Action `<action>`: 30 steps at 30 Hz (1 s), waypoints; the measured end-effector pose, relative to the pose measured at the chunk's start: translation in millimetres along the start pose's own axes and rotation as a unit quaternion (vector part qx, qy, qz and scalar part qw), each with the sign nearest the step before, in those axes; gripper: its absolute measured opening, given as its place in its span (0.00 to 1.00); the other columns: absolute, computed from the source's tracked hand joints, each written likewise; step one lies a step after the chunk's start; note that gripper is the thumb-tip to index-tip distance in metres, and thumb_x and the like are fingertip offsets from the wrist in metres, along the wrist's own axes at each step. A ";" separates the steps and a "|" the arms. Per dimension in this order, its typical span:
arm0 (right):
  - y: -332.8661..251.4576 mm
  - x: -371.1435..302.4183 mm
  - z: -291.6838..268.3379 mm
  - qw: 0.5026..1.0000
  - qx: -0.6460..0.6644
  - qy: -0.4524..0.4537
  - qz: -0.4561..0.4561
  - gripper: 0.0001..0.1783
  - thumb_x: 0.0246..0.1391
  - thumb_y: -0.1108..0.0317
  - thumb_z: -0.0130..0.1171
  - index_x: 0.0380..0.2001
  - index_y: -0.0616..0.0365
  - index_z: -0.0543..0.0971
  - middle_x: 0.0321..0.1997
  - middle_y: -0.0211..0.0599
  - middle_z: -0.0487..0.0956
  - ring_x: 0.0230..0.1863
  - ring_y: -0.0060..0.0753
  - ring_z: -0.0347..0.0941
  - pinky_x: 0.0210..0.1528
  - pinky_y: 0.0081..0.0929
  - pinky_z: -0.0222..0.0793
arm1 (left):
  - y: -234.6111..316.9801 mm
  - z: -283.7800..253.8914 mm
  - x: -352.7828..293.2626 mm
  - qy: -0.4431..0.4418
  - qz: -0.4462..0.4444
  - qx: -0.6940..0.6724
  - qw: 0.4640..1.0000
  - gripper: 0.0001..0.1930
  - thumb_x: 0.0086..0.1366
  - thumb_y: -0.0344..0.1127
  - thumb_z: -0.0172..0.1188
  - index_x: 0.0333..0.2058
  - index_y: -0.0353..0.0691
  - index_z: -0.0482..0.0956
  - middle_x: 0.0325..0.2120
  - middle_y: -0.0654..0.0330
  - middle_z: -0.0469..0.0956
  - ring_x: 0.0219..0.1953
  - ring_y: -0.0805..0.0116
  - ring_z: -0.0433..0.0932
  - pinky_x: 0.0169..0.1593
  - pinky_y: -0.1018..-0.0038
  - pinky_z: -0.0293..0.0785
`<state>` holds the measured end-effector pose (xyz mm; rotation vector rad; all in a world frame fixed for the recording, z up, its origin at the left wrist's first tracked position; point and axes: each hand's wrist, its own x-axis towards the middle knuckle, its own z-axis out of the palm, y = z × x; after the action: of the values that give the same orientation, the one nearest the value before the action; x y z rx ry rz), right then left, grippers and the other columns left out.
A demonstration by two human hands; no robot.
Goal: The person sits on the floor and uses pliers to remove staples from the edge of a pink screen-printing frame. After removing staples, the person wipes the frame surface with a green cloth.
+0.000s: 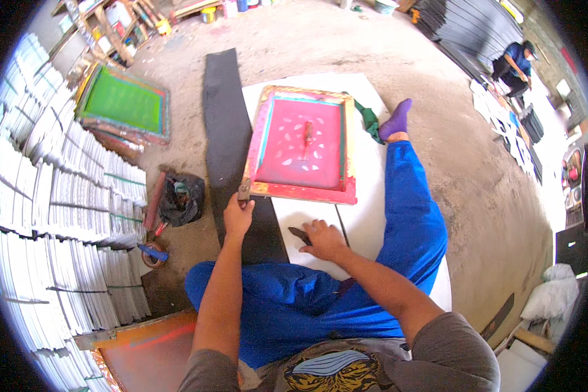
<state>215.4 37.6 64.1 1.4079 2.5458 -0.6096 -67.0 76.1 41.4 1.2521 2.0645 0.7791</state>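
A screen-printing frame [350, 153] with pink ink and pale petal-shaped marks on its mesh lies over a white board [372, 225]. On the mesh rests a narrow red-brown stick [308, 134]. At the frame's near left corner, my left hand [238, 214] is closed, pinching a small dark tab [244, 191] there. Just below the frame, my right hand [325, 242] is over the white surface, fingers partly bent. A short dark, flat piece [299, 234] sticks out from its thumb side, its kind unclear. My blue-trousered legs flank the board.
Tall stacks of white sheets [78, 215] line the left side. A green screen frame [124, 98] leans nearby, above a black bag [181, 199]. A long black strip [227, 117] runs left of the board. Far right, another person [517, 68] works beside scattered sheets.
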 end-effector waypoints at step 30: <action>73.7 81.0 -21.6 0.785 0.515 0.265 0.219 0.26 0.50 0.55 0.64 0.43 0.68 0.73 0.31 0.45 0.75 0.28 0.41 0.75 0.35 0.40 0.74 | 49.9 -0.8 -113.4 -0.072 -0.056 0.315 0.945 0.31 0.55 0.64 0.65 0.41 0.38 0.79 0.38 0.44 0.83 0.43 0.45 0.83 0.44 0.53 0.78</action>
<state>234.6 144.0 36.3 2.7184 2.0082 -1.8931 3.2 -7.7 99.8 1.4409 2.3176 -0.0507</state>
